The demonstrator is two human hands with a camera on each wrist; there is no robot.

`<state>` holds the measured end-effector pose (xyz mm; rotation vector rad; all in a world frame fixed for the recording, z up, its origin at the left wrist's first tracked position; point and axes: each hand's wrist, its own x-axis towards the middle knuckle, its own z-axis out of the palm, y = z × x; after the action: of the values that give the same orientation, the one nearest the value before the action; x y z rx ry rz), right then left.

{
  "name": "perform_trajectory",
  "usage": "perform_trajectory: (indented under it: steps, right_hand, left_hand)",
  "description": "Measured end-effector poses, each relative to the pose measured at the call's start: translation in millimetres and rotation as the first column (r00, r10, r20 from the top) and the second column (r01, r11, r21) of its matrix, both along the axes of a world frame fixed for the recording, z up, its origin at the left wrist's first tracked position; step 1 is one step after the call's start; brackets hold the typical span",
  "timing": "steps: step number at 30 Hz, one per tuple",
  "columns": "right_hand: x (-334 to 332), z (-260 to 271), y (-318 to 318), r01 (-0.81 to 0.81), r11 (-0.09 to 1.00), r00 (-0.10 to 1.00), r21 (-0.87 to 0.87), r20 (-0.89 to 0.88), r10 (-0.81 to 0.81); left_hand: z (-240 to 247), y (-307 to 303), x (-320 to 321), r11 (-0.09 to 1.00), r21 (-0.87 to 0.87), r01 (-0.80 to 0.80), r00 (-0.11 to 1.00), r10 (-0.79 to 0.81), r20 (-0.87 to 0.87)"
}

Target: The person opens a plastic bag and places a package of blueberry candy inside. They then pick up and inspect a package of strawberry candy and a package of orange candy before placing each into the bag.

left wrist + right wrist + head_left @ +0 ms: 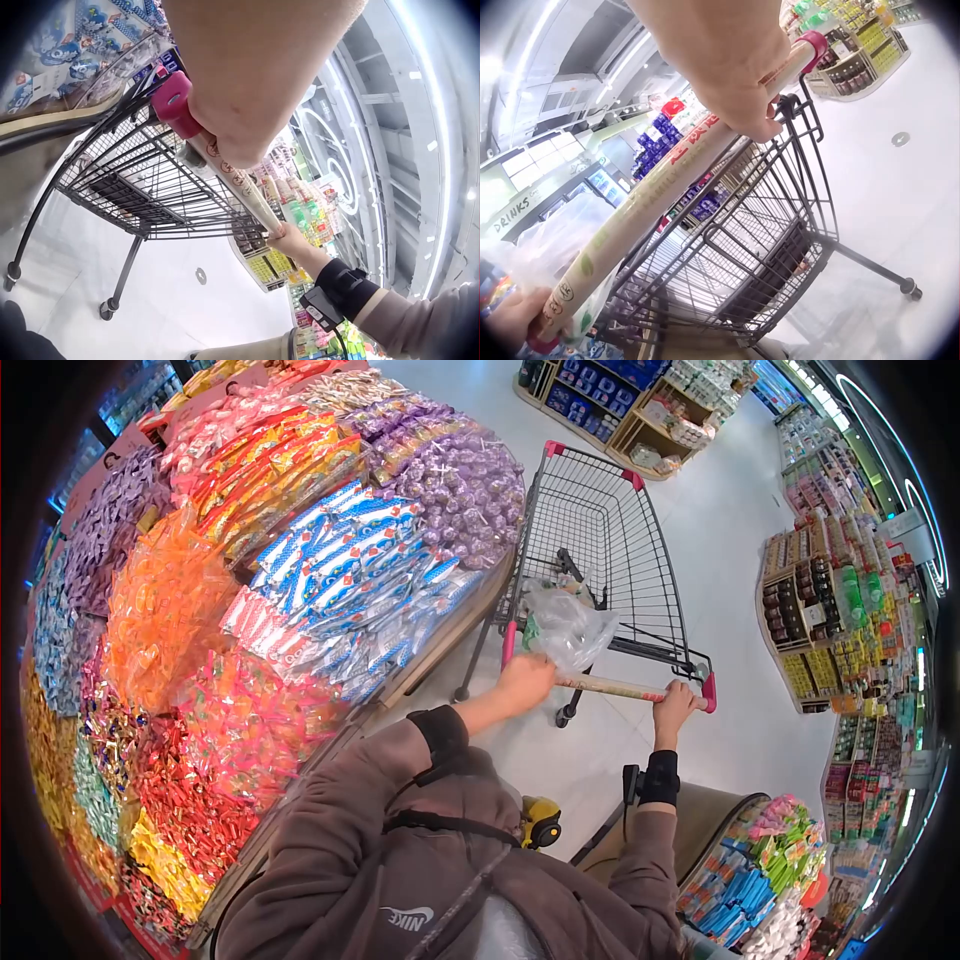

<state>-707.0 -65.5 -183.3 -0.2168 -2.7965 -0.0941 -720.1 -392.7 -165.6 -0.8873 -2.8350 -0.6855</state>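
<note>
A black wire shopping cart (600, 540) with pink corner pieces stands in front of me. My left hand (527, 685) grips the left part of its pale printed handle (610, 687). Toward the other end, my right hand (678, 713) has its fingers curled over the same bar, seen closely in the right wrist view. A clear plastic bag (572, 628) with some green on it lies just beyond the left hand, at the cart's near end; its contents are hard to make out. In the left wrist view, the pink end piece (174, 103) sits beside the left hand.
A large sloping candy display (330, 580) runs close along the left, its wooden edge near the cart. Shelves of bottles and jars (820, 610) stand to the right. Another candy bin (740, 880) is at the lower right. Stocked shelves (600, 395) stand ahead, beyond pale floor.
</note>
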Motion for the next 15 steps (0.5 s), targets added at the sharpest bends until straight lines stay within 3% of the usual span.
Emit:
perform_trajectory:
  steps: [4, 10, 15]
  right_hand:
    - [-21, -5, 14, -0.059, 0.998, 0.997, 0.027, -0.045, 0.06]
    - [-41, -5, 28, -0.083, 0.993, 0.996, 0.08, -0.02, 0.085]
    - [-56, -6, 30, -0.06, 0.996, 0.998, 0.073, 0.001, 0.06]
  left_hand:
    - [1, 6, -8, 0.995, 0.098, 0.002, 1.0, -0.004, 0.016]
    - [7, 19, -18, 0.996, 0.079, -0.036, 0.997, 0.031, 0.068]
    - [6, 23, -27, 0.994, 0.104, -0.042, 0.999, 0.041, 0.01]
